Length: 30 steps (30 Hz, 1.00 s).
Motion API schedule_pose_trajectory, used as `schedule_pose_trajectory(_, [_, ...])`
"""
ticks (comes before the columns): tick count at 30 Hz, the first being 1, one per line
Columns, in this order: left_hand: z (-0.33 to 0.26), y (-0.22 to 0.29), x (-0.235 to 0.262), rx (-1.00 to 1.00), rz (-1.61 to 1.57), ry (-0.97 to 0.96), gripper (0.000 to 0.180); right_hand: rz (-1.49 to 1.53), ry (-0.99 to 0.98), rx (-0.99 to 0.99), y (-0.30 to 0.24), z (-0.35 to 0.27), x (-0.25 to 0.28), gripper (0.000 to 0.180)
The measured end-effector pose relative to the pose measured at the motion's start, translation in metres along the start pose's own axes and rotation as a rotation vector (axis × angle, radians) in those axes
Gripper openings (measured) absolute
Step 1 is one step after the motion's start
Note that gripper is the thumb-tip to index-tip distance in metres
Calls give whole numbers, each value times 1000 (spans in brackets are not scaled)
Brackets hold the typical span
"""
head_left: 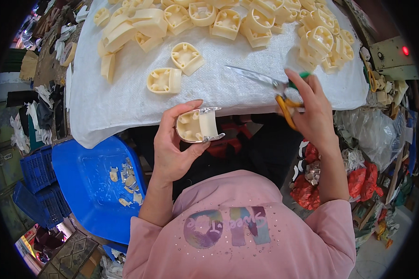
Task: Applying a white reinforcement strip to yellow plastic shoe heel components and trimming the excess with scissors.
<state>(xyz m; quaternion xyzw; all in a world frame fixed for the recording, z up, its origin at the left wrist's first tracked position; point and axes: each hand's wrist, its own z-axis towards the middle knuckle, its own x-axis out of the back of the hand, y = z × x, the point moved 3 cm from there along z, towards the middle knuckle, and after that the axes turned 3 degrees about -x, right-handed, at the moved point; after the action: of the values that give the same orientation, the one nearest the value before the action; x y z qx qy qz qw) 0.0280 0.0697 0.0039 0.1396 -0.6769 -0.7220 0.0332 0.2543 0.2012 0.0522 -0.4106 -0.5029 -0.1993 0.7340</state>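
Note:
In my left hand [172,151] is a cream plastic heel piece [189,126], pinched between thumb and fingers. Shiny silver film wraps its outer wall, and two film ends stick out past its flat side. My right hand [313,109] grips a pair of scissors [277,86] with one yellow and one green handle; the blades point left over the white cloth. The scissors are apart from the heel piece. Just beyond my left hand, two bare cream pieces, one [164,80] nearer and one [187,58] farther, lie on the cloth.
A white woven cloth [246,100] covers the table, with a heap of cream pieces [228,23] at its far side. At left stands a blue tub [86,181] holding silver and cream scraps. Red and clear plastic bags [307,193] lie at right.

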Motion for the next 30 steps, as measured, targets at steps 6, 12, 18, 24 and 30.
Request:
schedule_pose_trajectory(6, [1,-1,-3,-142,186,10,62,680,-488,-26,-15,-53,-22,61])
schedule_pose_trajectory(12, [0,-2,-7,-265,469,-41,62,742,-660,-16,-23,-57,-28,47])
schedule_pose_trajectory(18, [0,5,-12,-408,567,55,59,777,-699,-67,-28,-53,-26,39])
schedule_pose_trajectory(24, [-1,8,-12,-447,628,43,61,811,-675,-118,-29,-56,-25,38])
schedule_pose_trajectory(30, [-3,2,-10,-466,608,-36,61,809,-760,-164,-32,-50,-24,38])
